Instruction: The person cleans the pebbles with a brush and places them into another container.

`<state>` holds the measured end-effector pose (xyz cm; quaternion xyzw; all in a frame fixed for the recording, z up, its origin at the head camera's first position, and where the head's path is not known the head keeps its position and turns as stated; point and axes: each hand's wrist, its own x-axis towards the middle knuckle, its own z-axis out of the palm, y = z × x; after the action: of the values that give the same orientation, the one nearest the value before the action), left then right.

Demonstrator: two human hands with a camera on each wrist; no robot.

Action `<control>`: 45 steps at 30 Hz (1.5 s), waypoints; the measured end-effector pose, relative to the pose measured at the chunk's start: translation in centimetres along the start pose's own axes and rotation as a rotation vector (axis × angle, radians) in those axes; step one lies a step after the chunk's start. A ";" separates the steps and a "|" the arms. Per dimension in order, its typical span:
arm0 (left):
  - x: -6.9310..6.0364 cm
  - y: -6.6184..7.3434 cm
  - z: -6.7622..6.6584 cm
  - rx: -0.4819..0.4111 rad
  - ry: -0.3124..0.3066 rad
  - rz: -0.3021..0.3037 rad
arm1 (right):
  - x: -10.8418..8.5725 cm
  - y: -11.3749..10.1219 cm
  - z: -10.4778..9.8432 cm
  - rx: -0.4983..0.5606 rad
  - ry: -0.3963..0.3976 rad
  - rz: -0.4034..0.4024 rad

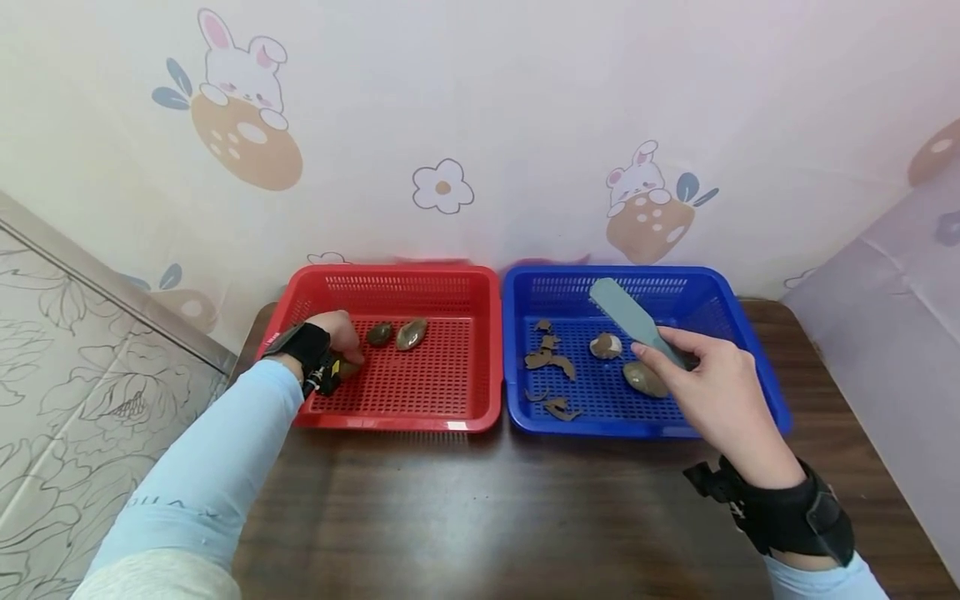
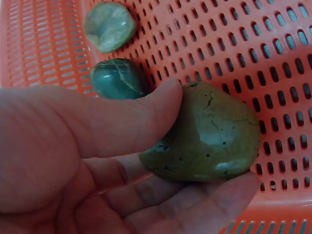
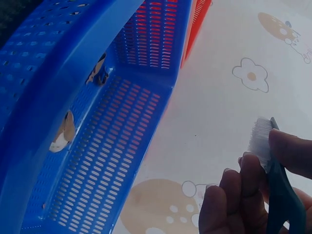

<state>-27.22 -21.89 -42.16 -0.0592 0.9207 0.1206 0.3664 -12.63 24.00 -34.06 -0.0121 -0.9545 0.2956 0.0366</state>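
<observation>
Olive stone (image 2: 214, 136): in the left part of the red basket (image 1: 397, 423), held. Glossy, cracked, dark specks; left wrist view has it best.
Left hand (image 1: 342, 331): gripping that stone, thumb over its near side, fingers curled underneath. I can't tell if it's lifted clear of the basket floor.
Long axis: chunky shape, hard to call; I read it as running roughly out from the palm.
Dark stone (image 1: 379, 334): loose on the red floor, just right of the left hand.
Pale stone (image 1: 412, 334): just beside the dark one, further right, slanted, far end toward the right.
Key relation, my judgement: stone at left, brush well apart at right, inner walls of both baskets between. Left hand is the nearer one, already in contact; right hand is over at the other basket.
Blue basket (image 1: 600, 430): right beside the red one, on the same table (image 1: 465, 517).
Brown scraps (image 1: 540, 359): scattered along its left side.
Two-tone lump (image 1: 605, 346): brown and white, right of the scraps.
Greenish stone (image 1: 643, 380): blue floor, near the right hand's fingers.
Brush (image 1: 628, 312): teal, white bristles in right wrist view; head points away and left.
Right hand (image 1: 716, 383): pinching the brush, thumb against forefinger.
</observation>
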 end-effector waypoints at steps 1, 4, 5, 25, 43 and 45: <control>0.0 0.0 0.0 0.005 -0.005 -0.005 | 0.0 -0.1 0.0 0.002 -0.001 -0.002; -0.1 0.1 0.0 0.013 -0.011 -0.014 | 0.1 -0.2 0.0 0.002 -0.002 -0.006; -0.2 0.2 -0.1 0.011 -0.008 -0.015 | 0.2 -0.2 -0.1 0.002 0.000 -0.007; -3.6 2.1 -2.0 -0.117 0.296 0.130 | 0.9 0.8 -0.6 -0.032 0.066 -0.009; -7.9 21.0 0.9 -0.104 0.666 0.599 | 1.8 2.0 -1.5 -0.069 0.093 -0.021; -8.1 22.6 0.8 -0.101 0.688 0.650 | 2.0 1.9 -1.6 -0.075 0.104 -0.030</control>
<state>-25.25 0.24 -33.15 0.1776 0.9524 0.2468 -0.0198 -14.51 26.52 -33.70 -0.0145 -0.9619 0.2579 0.0902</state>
